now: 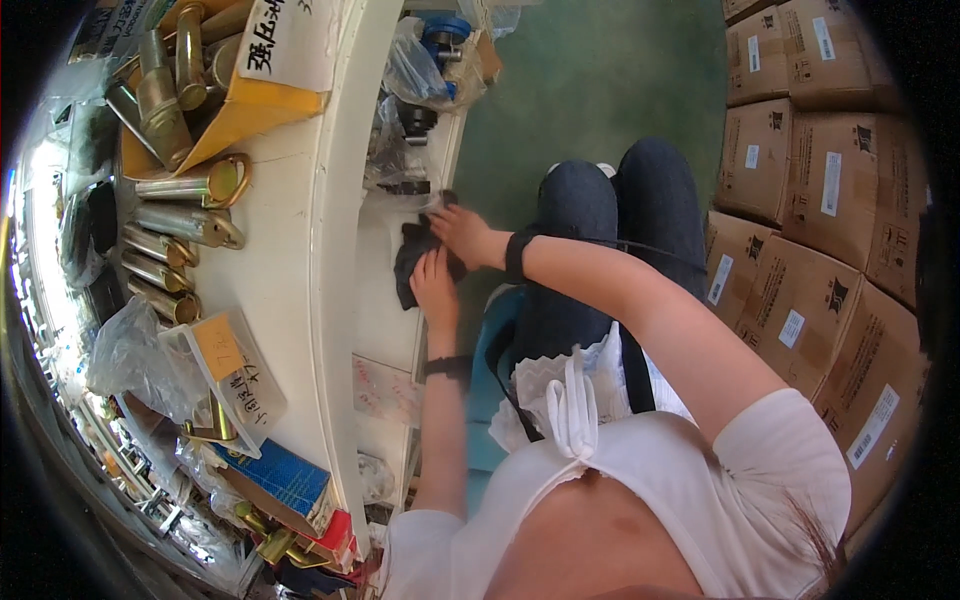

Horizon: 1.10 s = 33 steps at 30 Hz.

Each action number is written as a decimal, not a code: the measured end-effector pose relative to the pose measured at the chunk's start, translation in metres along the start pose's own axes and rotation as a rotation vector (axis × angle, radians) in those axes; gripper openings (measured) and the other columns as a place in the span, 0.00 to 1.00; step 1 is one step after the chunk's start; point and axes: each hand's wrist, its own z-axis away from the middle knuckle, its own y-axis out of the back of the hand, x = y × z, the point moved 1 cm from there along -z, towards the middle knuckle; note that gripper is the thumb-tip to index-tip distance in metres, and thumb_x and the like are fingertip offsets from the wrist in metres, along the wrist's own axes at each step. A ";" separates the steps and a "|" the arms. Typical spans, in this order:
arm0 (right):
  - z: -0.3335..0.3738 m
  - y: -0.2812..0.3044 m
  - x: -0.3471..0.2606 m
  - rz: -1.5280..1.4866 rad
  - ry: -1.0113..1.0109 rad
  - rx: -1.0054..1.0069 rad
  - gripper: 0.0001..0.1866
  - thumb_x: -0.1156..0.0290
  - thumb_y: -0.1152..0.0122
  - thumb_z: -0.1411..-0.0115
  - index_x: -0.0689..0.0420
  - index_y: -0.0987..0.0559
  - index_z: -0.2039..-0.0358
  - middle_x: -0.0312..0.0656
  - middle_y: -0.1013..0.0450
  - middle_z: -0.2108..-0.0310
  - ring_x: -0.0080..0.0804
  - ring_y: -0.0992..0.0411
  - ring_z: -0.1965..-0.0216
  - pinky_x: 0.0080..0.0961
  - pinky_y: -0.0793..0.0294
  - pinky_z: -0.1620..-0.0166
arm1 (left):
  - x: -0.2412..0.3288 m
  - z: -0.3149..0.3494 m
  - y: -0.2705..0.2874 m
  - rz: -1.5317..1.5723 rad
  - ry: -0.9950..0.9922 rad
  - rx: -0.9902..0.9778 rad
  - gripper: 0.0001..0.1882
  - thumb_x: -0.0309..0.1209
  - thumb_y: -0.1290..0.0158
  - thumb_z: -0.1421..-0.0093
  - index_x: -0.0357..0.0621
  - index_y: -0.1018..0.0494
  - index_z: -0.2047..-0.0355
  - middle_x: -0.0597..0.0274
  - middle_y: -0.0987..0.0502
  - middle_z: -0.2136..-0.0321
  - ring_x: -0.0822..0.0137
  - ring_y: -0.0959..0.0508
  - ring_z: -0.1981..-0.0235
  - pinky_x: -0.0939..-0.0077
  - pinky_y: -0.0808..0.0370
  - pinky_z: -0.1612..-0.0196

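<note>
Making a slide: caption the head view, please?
A bare left hand and bare right hand touch a crumpled black cloth on a white shelf.

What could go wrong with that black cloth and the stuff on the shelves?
The left hand and right hand are on the black cloth, close to the edge of the lower shelf, so it might slip off. Black parts sit farther along that shelf; a wide sweep could knock them. Metal pins lie on their sides on the upper shelf, so a bump might roll them.
</note>
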 end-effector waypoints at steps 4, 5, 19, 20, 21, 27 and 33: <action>-0.003 -0.011 -0.015 -0.044 0.135 0.068 0.42 0.53 0.46 0.54 0.55 0.48 0.41 0.40 0.60 0.37 0.34 0.65 0.36 0.36 0.65 0.38 | 0.004 0.034 0.012 0.017 0.144 -0.039 0.26 0.26 0.52 0.49 0.46 0.40 0.48 0.57 0.36 0.51 0.56 0.38 0.48 0.62 0.41 0.49; -0.003 -0.010 -0.014 -0.043 0.139 0.069 0.42 0.53 0.46 0.54 0.55 0.48 0.41 0.40 0.60 0.37 0.34 0.65 0.36 0.36 0.65 0.38 | 0.007 0.039 0.014 -0.017 0.181 0.046 0.27 0.27 0.51 0.50 0.46 0.40 0.47 0.56 0.36 0.51 0.57 0.38 0.48 0.62 0.40 0.50; 0.007 0.015 0.133 -0.103 -0.197 0.229 0.39 0.58 0.47 0.51 0.48 0.50 0.40 0.29 0.57 0.37 0.24 0.59 0.37 0.36 0.61 0.39 | 0.033 -0.100 -0.014 -0.287 0.068 0.089 0.29 0.23 0.54 0.51 0.56 0.39 0.46 0.68 0.35 0.51 0.58 0.35 0.58 0.66 0.37 0.56; 0.003 0.013 0.133 -0.094 -0.236 0.274 0.40 0.58 0.47 0.51 0.49 0.51 0.40 0.30 0.58 0.37 0.25 0.60 0.37 0.36 0.60 0.39 | 0.032 -0.099 -0.016 -0.284 0.065 0.084 0.29 0.23 0.54 0.51 0.56 0.39 0.46 0.68 0.35 0.51 0.58 0.35 0.58 0.66 0.37 0.56; -0.002 0.012 0.131 -0.083 -0.273 0.319 0.40 0.57 0.46 0.51 0.49 0.51 0.39 0.31 0.58 0.37 0.25 0.60 0.37 0.36 0.60 0.39 | 0.030 -0.097 -0.016 -0.271 0.026 0.095 0.29 0.24 0.53 0.51 0.56 0.40 0.46 0.68 0.35 0.51 0.58 0.35 0.57 0.66 0.37 0.55; -0.030 -0.025 0.071 0.338 -0.292 0.076 0.35 0.50 0.63 0.47 0.52 0.50 0.40 0.36 0.59 0.37 0.34 0.62 0.37 0.35 0.65 0.39 | 0.010 -0.057 -0.006 -0.215 -0.015 0.093 0.29 0.30 0.49 0.53 0.52 0.39 0.48 0.71 0.37 0.50 0.60 0.37 0.51 0.67 0.36 0.55; -0.005 0.005 0.010 0.186 0.032 -0.072 0.43 0.43 0.53 0.51 0.46 0.54 0.39 0.30 0.62 0.37 0.31 0.62 0.37 0.33 0.61 0.39 | -0.007 -0.001 0.000 -0.155 0.131 0.053 0.28 0.25 0.50 0.53 0.50 0.38 0.49 0.65 0.38 0.50 0.55 0.38 0.50 0.62 0.37 0.52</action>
